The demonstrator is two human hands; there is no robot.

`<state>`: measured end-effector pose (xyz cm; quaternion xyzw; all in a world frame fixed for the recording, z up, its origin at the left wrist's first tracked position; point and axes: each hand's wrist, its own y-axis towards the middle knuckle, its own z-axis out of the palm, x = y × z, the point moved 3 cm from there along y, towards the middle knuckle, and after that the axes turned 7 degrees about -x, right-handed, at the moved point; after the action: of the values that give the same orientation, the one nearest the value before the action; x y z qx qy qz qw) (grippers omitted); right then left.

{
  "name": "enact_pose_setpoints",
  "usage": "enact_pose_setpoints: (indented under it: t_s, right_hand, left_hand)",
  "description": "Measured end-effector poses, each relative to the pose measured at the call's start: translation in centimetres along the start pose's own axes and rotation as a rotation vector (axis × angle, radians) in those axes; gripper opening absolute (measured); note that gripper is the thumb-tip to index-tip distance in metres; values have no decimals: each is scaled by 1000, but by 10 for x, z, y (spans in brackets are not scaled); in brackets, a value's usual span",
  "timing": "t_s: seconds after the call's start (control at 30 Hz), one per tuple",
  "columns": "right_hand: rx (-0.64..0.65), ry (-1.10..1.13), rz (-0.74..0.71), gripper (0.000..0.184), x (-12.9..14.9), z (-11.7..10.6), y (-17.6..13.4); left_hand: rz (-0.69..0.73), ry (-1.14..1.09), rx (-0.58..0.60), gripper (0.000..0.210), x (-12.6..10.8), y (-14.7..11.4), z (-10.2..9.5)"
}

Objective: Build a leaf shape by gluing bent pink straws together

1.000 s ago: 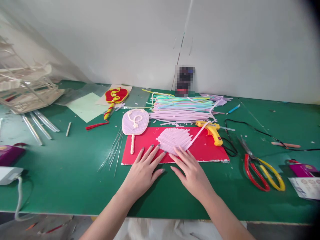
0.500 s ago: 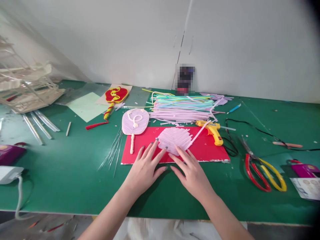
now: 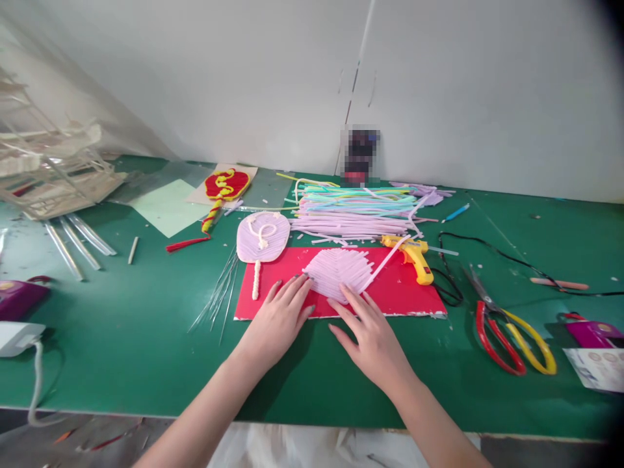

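- Hands: both lie palm down and flat, pinching nothing. Left hand [image 3: 277,318]: fingers extended and close together, thumb slightly apart. Right hand [image 3: 373,331]: fingers loosely fanned, thumb set apart.
- Leaf-shaped panel [image 3: 338,273]: lilac chenille stems laid side by side in a chevron, outer ends ragged. Located just beyond and between the hands; left fingertips meet its near-left edge, right fingertips rest on its near-right part.
- Red board [image 3: 390,299]: flat rectangle beneath the panel and the fingers, near edge chipped white.
- Loose lilac stem [image 3: 387,263]: straight, fuzzy, running from the panel's right side toward the glue gun, beyond the right hand.
- Glue gun [image 3: 416,260]: yellow plastic body, beyond and right of the right hand.
- Rounded fan [image 3: 263,247]: ribbed lilac face, cream rope trim, braided handle; beyond the left hand.
- Thin wires [image 3: 217,289]: loose sheaf, left of the left hand.
- Stem bundle [image 3: 355,224]: lilac, turquoise and yellow lengths, beyond both hands.
- Scissors [image 3: 492,306]: metal blades, red and yellow grips, right of the right hand.
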<state>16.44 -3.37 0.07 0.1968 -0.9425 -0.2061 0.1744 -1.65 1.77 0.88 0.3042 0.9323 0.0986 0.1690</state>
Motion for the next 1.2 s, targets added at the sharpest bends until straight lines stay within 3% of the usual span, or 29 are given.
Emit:
enact_pose_setpoints:
  t_s: [0.17, 0.33, 0.57, 0.87, 1.2]
  right_hand:
    - [-6, -13, -6, 38, 0, -1, 1]
    - [4, -17, -3, 38, 1, -1, 1]
    - [-25, 10, 5, 38, 1, -2, 2]
    - [11, -21, 6, 37, 1, -1, 1]
    - [13, -29, 3, 37, 2, -2, 2]
  left_hand:
    - [22, -7, -11, 31, 27, 28, -10]
    - [44, -53, -6, 21, 31, 45, -14]
    - [82, 71, -51, 20, 28, 45, -7]
    - [72, 90, -77, 21, 29, 46, -6]
    - [158, 106, -99, 22, 32, 45, -4]
